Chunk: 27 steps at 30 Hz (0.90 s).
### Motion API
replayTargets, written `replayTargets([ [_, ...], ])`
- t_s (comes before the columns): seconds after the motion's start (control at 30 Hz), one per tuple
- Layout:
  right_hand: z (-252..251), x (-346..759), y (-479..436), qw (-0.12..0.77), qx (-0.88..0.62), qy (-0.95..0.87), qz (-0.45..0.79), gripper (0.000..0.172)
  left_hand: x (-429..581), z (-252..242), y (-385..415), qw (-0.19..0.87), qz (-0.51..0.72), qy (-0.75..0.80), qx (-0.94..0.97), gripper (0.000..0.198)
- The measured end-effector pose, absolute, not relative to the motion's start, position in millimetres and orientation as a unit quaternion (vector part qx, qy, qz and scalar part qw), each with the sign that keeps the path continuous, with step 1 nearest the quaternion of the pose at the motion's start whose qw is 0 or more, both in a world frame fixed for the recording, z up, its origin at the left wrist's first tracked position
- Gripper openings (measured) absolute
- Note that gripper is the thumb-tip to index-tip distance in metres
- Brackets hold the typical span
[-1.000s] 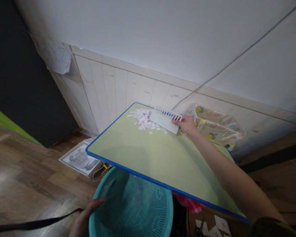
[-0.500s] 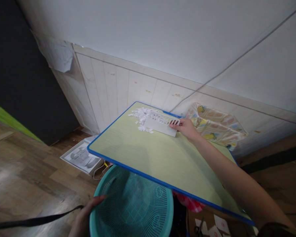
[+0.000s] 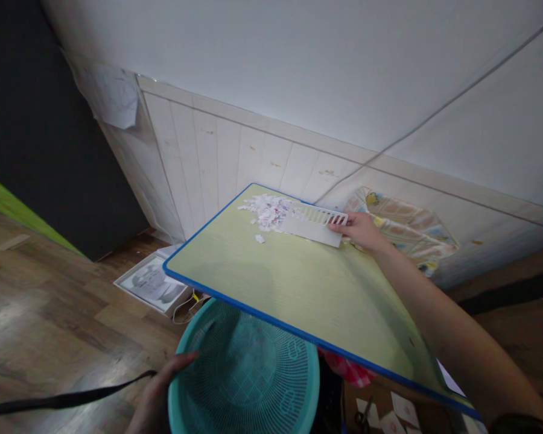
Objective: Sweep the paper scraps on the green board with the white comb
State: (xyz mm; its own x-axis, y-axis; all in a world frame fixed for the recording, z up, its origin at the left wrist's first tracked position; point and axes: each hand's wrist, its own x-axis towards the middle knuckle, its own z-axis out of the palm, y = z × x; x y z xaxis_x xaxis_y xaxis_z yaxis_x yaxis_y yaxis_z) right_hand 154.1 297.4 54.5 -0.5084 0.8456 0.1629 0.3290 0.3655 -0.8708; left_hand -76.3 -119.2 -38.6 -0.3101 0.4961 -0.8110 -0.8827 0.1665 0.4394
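Observation:
My right hand point(image 3: 361, 230) reaches across the yellow-green table with a blue rim point(image 3: 235, 304) and grips a white slotted plastic panel point(image 3: 314, 224) by its right end. The panel lies flat against a heap of small white paper scraps point(image 3: 268, 211) near the table's far corner. One scrap point(image 3: 259, 239) lies apart, nearer to me. My left hand point(image 3: 156, 392) holds the rim of a teal mesh basket point(image 3: 247, 374) that sits low under the table's near edge.
A white panelled wall runs behind the table. A patterned cloth point(image 3: 407, 228) lies at the table's far right. A framed picture point(image 3: 151, 282) and a cable rest on the wooden floor at left. A black strap point(image 3: 63, 399) crosses the lower left. Paper cards point(image 3: 389, 419) lie below the table.
The panel has shifted slightly right and flatter against the scraps. A single scrap now lies apart from the heap. The view has drifted a little.

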Motion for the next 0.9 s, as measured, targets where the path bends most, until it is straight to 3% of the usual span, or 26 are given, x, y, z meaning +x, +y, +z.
replayTargets([
  [0.3,46.3,117.3,283.2,0.329,-0.352,-0.775,0.408,0.045,-76.1,-38.5,-117.6,0.527,0.633,0.537,-0.183,0.063],
  [0.9,58.2,110.5,264.0,0.275,-0.309,-0.802,0.430,0.048,-74.3,-27.3,-117.3,0.546,0.628,0.525,-0.177,0.048],
])
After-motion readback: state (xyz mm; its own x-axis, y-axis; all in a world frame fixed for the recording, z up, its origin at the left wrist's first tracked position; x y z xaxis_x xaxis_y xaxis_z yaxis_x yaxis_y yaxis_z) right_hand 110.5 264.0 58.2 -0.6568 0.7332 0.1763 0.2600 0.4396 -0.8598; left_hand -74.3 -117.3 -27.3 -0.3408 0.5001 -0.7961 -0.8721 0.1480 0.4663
